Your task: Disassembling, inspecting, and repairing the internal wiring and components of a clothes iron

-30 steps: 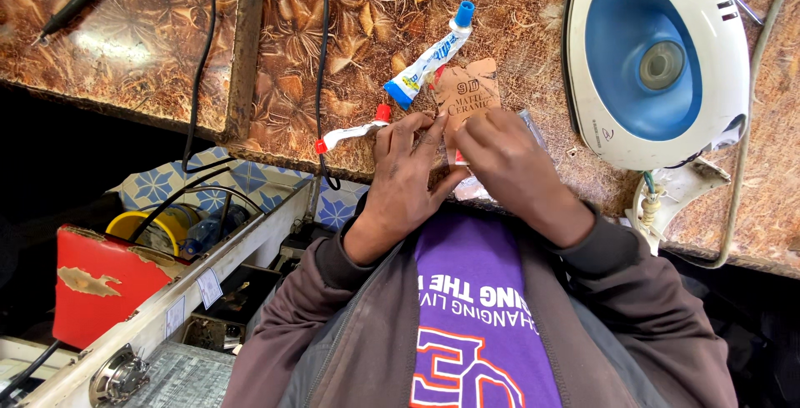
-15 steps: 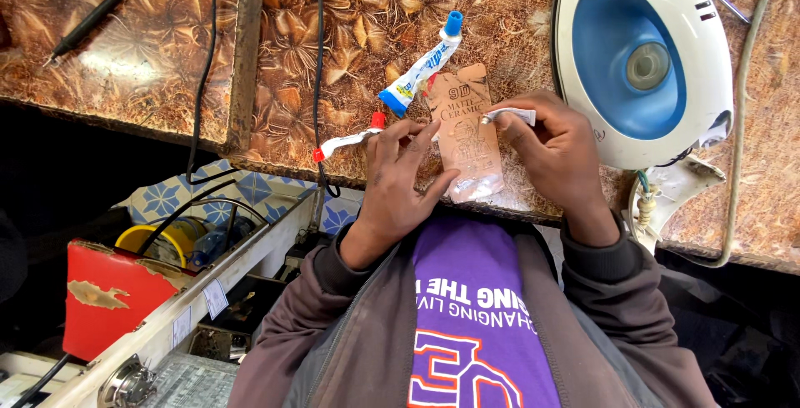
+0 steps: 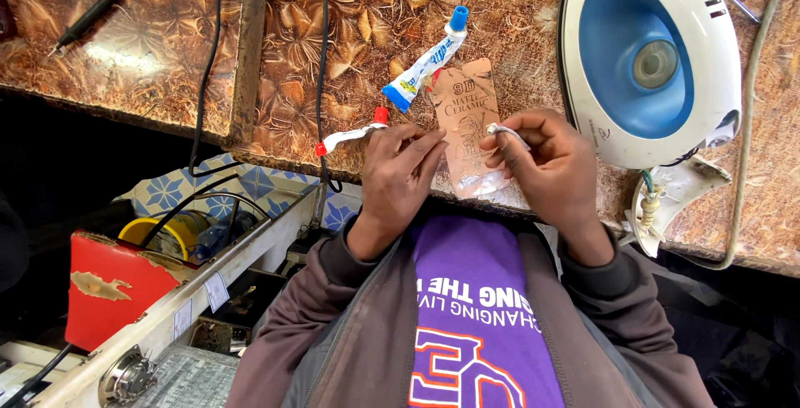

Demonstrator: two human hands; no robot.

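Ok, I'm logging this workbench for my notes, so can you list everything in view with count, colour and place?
Brown flat card packet: one, on the patterned worktop between the hands.
White squeeze tube with blue cap: one, above the packet.
Small white tube with red cap: one, left of the packet.
White and blue clothes iron: one, lying at the right.
Black cables: two, crossing the worktop.
Black probe-like tool: one, top left.
Red box: one, lower left.
Yellow roll: one, beside the red box.
Left hand: fingertips on the packet.
Right hand: pinching a small white strip.
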